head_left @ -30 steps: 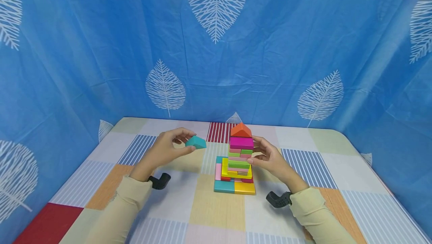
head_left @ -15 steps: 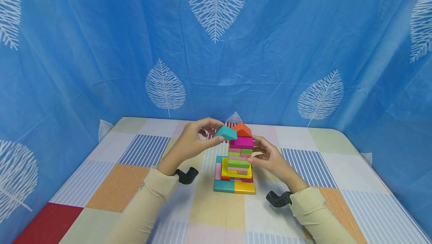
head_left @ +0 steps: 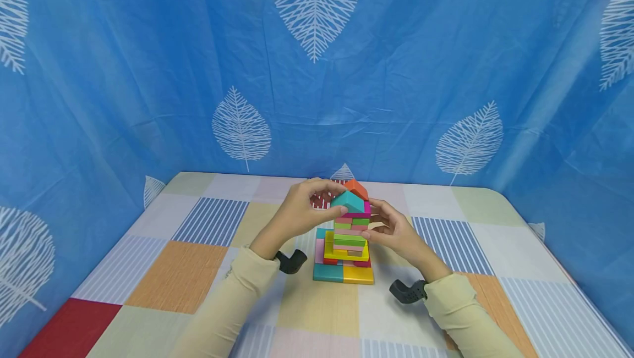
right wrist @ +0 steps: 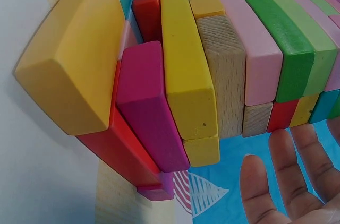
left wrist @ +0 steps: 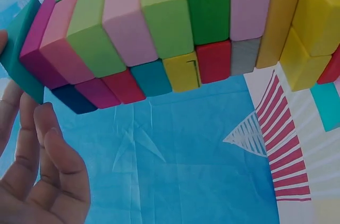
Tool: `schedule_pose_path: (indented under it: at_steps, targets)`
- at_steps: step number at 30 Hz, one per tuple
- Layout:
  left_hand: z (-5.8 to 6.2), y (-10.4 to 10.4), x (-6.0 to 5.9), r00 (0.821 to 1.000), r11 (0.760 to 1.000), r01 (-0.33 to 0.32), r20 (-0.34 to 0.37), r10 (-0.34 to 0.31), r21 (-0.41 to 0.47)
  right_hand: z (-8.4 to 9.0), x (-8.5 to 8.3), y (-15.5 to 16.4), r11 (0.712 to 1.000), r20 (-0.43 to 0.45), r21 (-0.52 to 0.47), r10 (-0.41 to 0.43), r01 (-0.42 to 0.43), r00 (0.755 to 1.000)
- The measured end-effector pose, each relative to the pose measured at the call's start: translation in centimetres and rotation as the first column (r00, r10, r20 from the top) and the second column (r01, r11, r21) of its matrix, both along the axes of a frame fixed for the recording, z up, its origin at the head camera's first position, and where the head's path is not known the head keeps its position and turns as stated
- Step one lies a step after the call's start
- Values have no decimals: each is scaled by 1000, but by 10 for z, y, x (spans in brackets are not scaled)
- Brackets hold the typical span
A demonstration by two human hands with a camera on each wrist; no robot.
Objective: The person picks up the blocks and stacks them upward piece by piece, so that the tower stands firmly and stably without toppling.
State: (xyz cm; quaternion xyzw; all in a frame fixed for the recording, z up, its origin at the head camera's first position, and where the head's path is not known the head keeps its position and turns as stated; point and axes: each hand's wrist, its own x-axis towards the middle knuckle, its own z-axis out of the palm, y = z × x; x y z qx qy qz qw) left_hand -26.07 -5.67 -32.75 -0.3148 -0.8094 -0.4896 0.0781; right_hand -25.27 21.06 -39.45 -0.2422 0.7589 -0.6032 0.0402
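The teal triangular block [head_left: 346, 200], pinched by the left hand [head_left: 302, 210], sits at centre frame against the block tower's [head_left: 349, 237] top (beside the orange roof block [head_left: 356, 188]), while the right hand [head_left: 393, 231] hovers relaxed alongside.

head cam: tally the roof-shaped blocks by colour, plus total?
teal roof block: 1, pinched in the left hand at the tower's top
orange roof block: 1, on top of the tower
Total: 2

Checked table [head_left: 163, 270] under a block tower [head_left: 346, 248]
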Motion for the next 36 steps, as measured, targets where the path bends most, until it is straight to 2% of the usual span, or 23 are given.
schedule_pose_path:
  at_steps: [11,17,23,26,29,33,36]
  targets:
    - [-6,9,2,997,996,-55,-48,59,63,-1,-1,0,1000,-6,-11,5,-5,1000]
    - [-9,11,1,994,995,-62,-83,69,75,-1,-1,0,1000,-8,-19,4,-4,1000]
    - [-10,9,2,994,996,-68,-86,74,64,0,-1,0,1000,-2,-17,4,-4,1000]
    - [-11,3,1,998,997,-58,-36,60,54,3,0,1,1000,-5,-13,-19,19,1000]
    - [-12,-3,-1,998,998,-36,59,33,44,7,1,0,998,-18,-18,-53,52,998]
    - [-16,-9,-4,983,1000,-9,185,5,21,13,4,-3,996,-39,-41,-80,78,996]
    - [-18,-10,-6,977,1000,10,213,-11,6,16,6,-7,994,-53,-65,-93,90,994]
